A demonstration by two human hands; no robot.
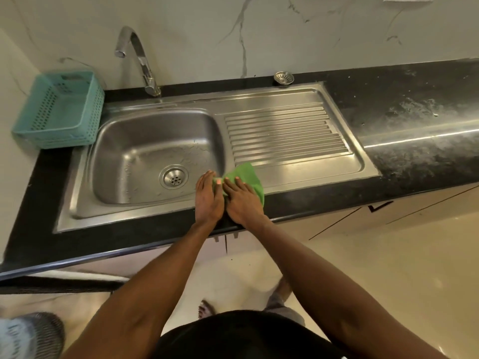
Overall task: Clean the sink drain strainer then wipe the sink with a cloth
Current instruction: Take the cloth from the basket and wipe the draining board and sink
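1. Stainless steel makes up the whole sink (85, 177). The basin sits at about nine o'clock from the hands, and its drain (174, 176) shows a perforated plate, wet and free of debris as far as I can tell.
2. A strainer basket (283, 77) rests on the black counter (414, 120) behind the drainboard, at roughly one o'clock, so the wiping stage looks to be the step in hand.
3. The left hand (208, 200) lies flat with fingers together and extended, pressing the near edge of the green cloth (246, 174) on the rim between basin and drainboard.
4. The right hand (243, 200) lies beside it, fingers slightly spread and flat on the cloth, not clamped around it.
5. To wipe well, I would keep both palms bearing down evenly and sweep toward three o'clock along the grooves, not across them.
6. Then fold to a dry face before going into the wet basin, finishing around the drain.
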